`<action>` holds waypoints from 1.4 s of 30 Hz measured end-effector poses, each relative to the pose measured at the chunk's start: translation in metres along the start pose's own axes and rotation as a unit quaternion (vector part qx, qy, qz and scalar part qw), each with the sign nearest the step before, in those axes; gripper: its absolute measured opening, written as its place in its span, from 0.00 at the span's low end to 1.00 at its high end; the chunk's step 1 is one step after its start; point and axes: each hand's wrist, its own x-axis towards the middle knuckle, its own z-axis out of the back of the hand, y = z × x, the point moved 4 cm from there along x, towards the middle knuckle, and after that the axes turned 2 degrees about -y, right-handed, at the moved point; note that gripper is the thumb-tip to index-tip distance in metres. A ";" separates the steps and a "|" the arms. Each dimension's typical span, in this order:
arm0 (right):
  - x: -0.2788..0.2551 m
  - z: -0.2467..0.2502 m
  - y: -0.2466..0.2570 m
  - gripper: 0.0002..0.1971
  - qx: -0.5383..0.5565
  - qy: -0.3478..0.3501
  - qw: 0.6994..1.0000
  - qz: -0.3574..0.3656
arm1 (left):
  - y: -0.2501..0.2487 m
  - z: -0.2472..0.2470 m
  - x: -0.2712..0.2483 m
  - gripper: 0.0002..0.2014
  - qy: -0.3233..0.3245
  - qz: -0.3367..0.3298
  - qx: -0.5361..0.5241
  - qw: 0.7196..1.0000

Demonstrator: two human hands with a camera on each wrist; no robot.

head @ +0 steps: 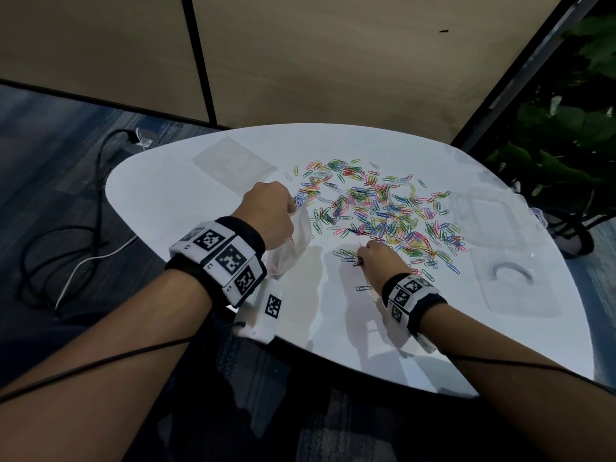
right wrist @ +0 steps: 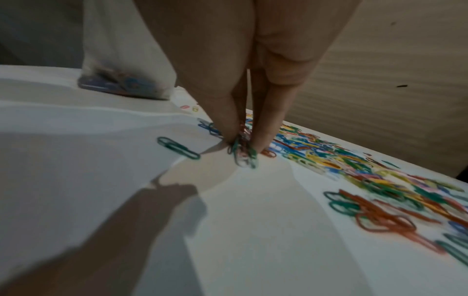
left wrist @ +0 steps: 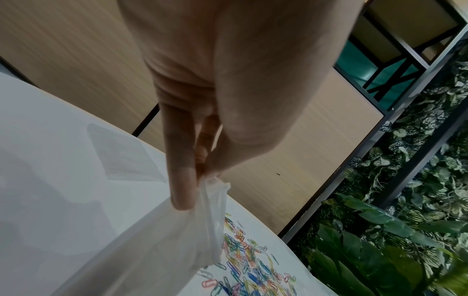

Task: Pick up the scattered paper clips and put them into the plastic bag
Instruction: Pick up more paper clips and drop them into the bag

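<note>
Many coloured paper clips (head: 383,211) lie scattered over the middle and right of the white table (head: 186,191). My left hand (head: 266,215) pinches the top edge of a clear plastic bag (head: 293,245) and holds it upright on the table; in the left wrist view the bag (left wrist: 162,240) hangs from my fingertips (left wrist: 181,196). A few clips (right wrist: 121,84) sit in the bag's bottom. My right hand (head: 373,255) is at the near edge of the pile, fingertips down, pinching a small bunch of green clips (right wrist: 243,154). One green clip (right wrist: 177,148) lies alone beside it.
A second flat clear bag (head: 233,161) lies at the table's far left. Clear plastic trays (head: 513,278) sit at the right side. Cables (head: 66,235) run on the floor to the left. Plants (head: 566,128) stand beyond the right edge.
</note>
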 end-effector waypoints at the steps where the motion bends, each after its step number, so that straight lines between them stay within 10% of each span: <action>1: 0.002 0.002 -0.003 0.10 0.007 -0.004 1.000 -0.005 | -0.001 -0.001 0.000 0.16 0.003 0.003 -0.001 1.000; 8: 0.008 0.026 -0.045 0.05 0.206 0.014 0.960 -0.187 | -0.008 -0.004 -0.003 0.18 0.018 -0.001 -0.020 1.000; 15: 0.013 0.023 -0.081 0.10 0.552 0.040 0.787 -0.272 | -0.018 -0.010 -0.001 0.15 0.021 -0.006 0.008 1.000; 18: 0.007 0.065 -0.038 0.10 0.735 0.046 0.645 -0.204 | -0.020 -0.014 0.001 0.15 0.032 -0.002 0.003 0.999; 21: -0.002 0.100 0.011 0.09 0.785 0.087 0.602 -0.120 | -0.024 -0.018 0.000 0.15 0.036 0.003 -0.015 0.999; 30: -0.004 0.077 0.061 0.09 0.672 0.027 0.724 -0.156 | -0.028 -0.022 -0.007 0.14 0.023 0.012 -0.080 0.996; 38: -0.005 0.095 0.072 0.18 0.395 0.025 0.918 -0.010 | -0.024 -0.022 -0.002 0.12 0.020 0.002 -0.065 0.998; 42: -0.004 0.120 0.052 0.16 0.483 -0.098 0.870 -0.007 | -0.017 -0.018 0.002 0.14 -0.002 0.010 -0.046 0.999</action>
